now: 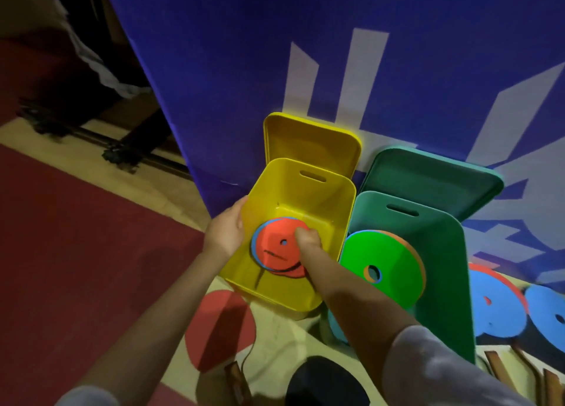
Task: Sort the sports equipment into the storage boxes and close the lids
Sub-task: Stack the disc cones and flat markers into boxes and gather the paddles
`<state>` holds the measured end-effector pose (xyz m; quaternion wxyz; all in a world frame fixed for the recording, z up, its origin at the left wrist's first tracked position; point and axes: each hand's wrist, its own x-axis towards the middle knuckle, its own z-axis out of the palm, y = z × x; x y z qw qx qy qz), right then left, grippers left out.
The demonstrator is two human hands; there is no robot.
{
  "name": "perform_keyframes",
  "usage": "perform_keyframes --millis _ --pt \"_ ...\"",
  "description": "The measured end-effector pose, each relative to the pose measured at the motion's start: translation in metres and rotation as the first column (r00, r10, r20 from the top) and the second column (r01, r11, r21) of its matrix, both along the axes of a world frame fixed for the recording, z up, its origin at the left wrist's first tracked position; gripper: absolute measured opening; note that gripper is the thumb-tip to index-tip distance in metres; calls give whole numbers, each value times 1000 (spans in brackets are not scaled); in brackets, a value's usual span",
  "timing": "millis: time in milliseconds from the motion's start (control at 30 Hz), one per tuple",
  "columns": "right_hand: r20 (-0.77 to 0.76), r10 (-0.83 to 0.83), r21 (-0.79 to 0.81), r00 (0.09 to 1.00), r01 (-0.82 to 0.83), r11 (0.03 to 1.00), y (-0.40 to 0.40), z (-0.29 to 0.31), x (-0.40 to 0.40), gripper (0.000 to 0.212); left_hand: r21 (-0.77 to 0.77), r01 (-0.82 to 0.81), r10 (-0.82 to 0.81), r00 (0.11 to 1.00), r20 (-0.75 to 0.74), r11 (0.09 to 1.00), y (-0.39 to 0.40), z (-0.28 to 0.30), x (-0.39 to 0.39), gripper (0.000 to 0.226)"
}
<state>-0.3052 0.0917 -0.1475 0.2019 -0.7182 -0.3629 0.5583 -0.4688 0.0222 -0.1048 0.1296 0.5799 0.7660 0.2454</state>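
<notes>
Boxes numbered two: yellow box [308, 191] held red discs [276, 252], right grip [307, 237] pinching them; left grip [226, 228] clasped its rim; green box [440, 252] held a green disc [382, 262].

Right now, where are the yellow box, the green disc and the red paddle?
yellow box [318, 197], head view, inner back wall.
green disc [379, 256], head view, flat green face.
red paddle [220, 329], head view, round red blade.

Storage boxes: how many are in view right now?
2. The yellow box sits open on the floor, left hand on its rim; the green box stands open beside it on the right. More may lie outside the frame.
</notes>
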Motion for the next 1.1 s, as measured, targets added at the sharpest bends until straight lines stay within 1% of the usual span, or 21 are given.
perform_keyframes --millis 33,67,133,167,200,233,300,333,400,467,500,567,600,667,767,867,933,1000,1067,1100 --pt "45 52 -55 998 -49 997 0 2 3 43 -7 -12 12 1000 -12 1000 1 -1 0 53" --pt "98 98 -76 990 -90 993 0 3 4 45 -16 -21 21 1000 -24 1000 1 -2 -1 52" --pt "190 157 -25 969 -155 988 -1 14 7 44 -41 -32 30 998 -53 999 2 -2 0 53" --pt "169 169 43 971 -179 983 -5 22 7 44 -57 -38 34 997 -67 998 1 -2 1 54" --pt "105 190 138 976 -203 969 -10 29 8 44 -76 -44 38 996 -80 996 0 -2 2 55" --pt "-2 203 239 979 -197 951 -20 40 13 42 -93 -45 36 995 -94 995 0 -1 5 56" --pt "-225 207 415 952 -98 905 -48 63 36 31 -75 -33 24 993 -118 997 -2 2 11 58" --pt "-290 204 483 935 -41 875 -63 73 53 26 -44 -16 11 993 -120 999 -2 4 16 57" --pt "-311 172 574 935 41 818 -94 88 98 19 55 32 -26 995 -95 998 -1 12 37 56" --pt "-293 54 607 954 142 782 -116 95 150 18 157 134 -133 991 -16 978 0 29 79 49" --pt "-290 -28 614 957 208 762 -124 95 177 22 196 205 -219 974 52 959 1 39 106 42" --pt "-288 -222 600 932 356 716 -135 90 231 22 241 344 -394 896 205 908 -1 56 166 35" --pt "-286 -320 586 903 429 687 -140 87 256 22 254 402 -463 845 268 880 -3 61 196 34" --pt "-272 -483 545 832 547 636 -148 75 300 22 248 494 -553 751 360 833 -12 65 254 32" --pt "-259 -609 476 750 647 596 -158 53 350 23 211 591 -618 660 427 778 -28 61 329 34" --pt "-229 -664 386 711 693 609 -166 34 393 20 150 654 -631 604 487 742 -33 48 394 35" --pt "-117 -678 378 726 664 645 -172 22 424 21 46 654 -570 621 538 756 -32 37 432 34" --pt "-23 -664 354 747 627 694 -177 12 456 22 -105 602 -449 689 568 791 -29 20 462 34" --pt "36 -640 323 768 597 734 -176 4 485 22 -217 541 -370 767 524 813 -24 -1 481 36" --pt "67 -621 323 781 572 754 -173 2 498 24 -248 530 -375 796 476 811 -21 -12 487 37"
